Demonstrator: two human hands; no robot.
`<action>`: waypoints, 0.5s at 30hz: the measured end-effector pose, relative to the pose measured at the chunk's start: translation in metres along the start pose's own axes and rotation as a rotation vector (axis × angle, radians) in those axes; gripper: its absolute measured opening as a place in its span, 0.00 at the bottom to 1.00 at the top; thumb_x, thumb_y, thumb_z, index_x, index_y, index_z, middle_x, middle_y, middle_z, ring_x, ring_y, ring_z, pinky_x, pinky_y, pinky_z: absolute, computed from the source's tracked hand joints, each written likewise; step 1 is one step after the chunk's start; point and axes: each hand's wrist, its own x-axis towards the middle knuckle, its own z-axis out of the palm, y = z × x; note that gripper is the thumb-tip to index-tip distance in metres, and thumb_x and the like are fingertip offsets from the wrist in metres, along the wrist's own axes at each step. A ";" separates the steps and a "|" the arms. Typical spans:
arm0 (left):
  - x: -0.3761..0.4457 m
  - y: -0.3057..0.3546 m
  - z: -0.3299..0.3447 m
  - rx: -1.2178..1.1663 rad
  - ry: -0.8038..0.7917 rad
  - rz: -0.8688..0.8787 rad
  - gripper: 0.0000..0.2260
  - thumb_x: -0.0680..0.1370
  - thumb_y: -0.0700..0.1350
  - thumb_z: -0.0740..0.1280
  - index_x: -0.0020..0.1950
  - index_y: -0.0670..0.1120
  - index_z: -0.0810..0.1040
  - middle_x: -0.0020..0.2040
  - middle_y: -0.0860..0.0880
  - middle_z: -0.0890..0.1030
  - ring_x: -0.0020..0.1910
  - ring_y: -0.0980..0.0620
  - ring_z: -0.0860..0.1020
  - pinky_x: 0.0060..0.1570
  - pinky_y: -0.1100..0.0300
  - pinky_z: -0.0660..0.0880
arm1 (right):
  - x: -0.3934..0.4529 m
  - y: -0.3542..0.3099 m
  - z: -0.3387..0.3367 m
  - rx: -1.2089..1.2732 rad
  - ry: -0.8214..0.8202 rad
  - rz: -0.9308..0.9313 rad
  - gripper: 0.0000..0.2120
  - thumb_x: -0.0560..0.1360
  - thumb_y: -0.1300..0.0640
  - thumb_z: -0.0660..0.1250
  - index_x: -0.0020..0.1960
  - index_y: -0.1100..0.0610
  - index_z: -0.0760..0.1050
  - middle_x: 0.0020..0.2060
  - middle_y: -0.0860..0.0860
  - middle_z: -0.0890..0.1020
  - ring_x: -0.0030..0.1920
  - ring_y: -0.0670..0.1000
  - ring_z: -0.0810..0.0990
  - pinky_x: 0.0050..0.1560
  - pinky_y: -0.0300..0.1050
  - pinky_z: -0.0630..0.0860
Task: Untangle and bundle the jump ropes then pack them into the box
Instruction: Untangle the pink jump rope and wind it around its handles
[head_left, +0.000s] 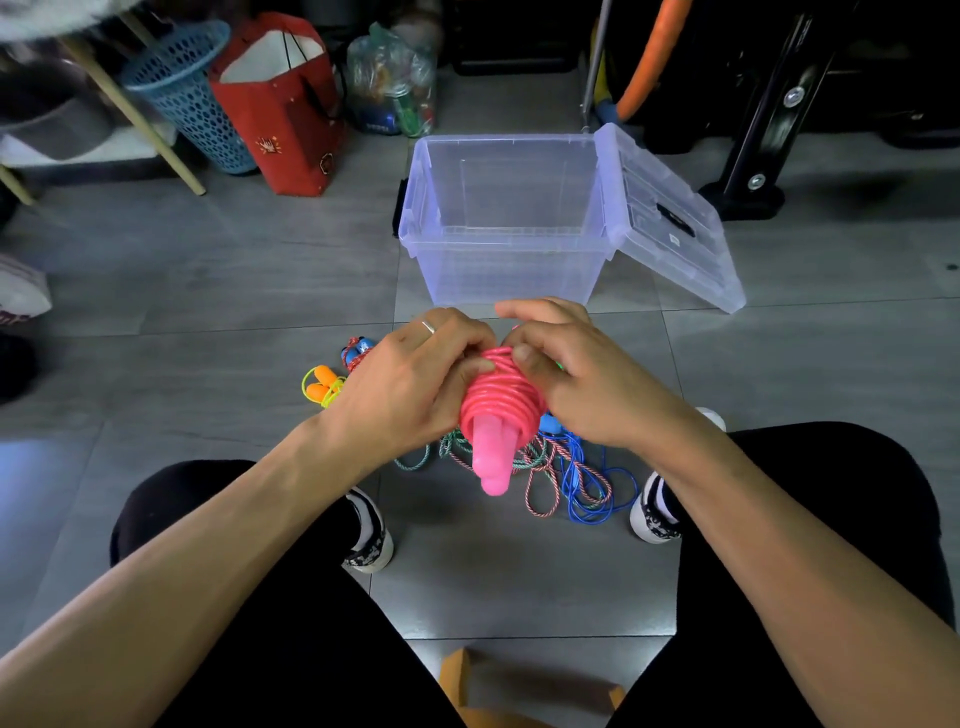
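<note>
A person is sitting above a grey tiled floor, seen from their own head, with black-clad knees spread to either side. Straight ahead on the floor a clear plastic box is standing open, its lid leaning against its right side. Further back, a red paper bag and a blue perforated basket are standing along the left.

Between the knees and the box, both hands are holding a pink jump rope up in the air. Its cord is lying wound in tight coils around the paired pink handles, whose long axis is running toward the viewer and downward, with the free handle ends pointing at the camera. The left hand is wrapping its curled fingers around the left side of the coils. The right hand is pressing curled fingers and thumb onto the top of the coils.

On the floor beneath the hands, a tangle of blue, green and red-and-white ropes is lying loose. To the left, a yellow-green rope with orange handles is lying bundled just beside a small blue-handled bundle.
</note>
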 end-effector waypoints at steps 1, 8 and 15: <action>0.000 -0.002 0.000 0.022 -0.013 0.032 0.07 0.79 0.39 0.63 0.49 0.36 0.78 0.42 0.44 0.79 0.40 0.48 0.75 0.41 0.56 0.74 | -0.001 -0.001 0.001 -0.043 0.003 -0.008 0.10 0.82 0.61 0.57 0.52 0.58 0.78 0.71 0.49 0.68 0.74 0.49 0.58 0.69 0.35 0.53; 0.003 -0.009 0.005 0.119 0.021 0.125 0.07 0.79 0.42 0.68 0.50 0.38 0.81 0.44 0.45 0.81 0.42 0.48 0.77 0.42 0.58 0.75 | -0.001 0.000 -0.007 -0.118 0.027 -0.039 0.07 0.77 0.57 0.67 0.52 0.58 0.79 0.71 0.50 0.70 0.72 0.49 0.59 0.68 0.35 0.56; 0.013 0.014 0.021 -0.451 0.028 -0.836 0.07 0.75 0.50 0.72 0.47 0.47 0.80 0.42 0.49 0.84 0.38 0.53 0.82 0.43 0.58 0.80 | 0.011 0.009 0.009 -0.078 0.469 0.044 0.03 0.73 0.61 0.70 0.45 0.58 0.83 0.61 0.54 0.74 0.63 0.55 0.67 0.61 0.28 0.57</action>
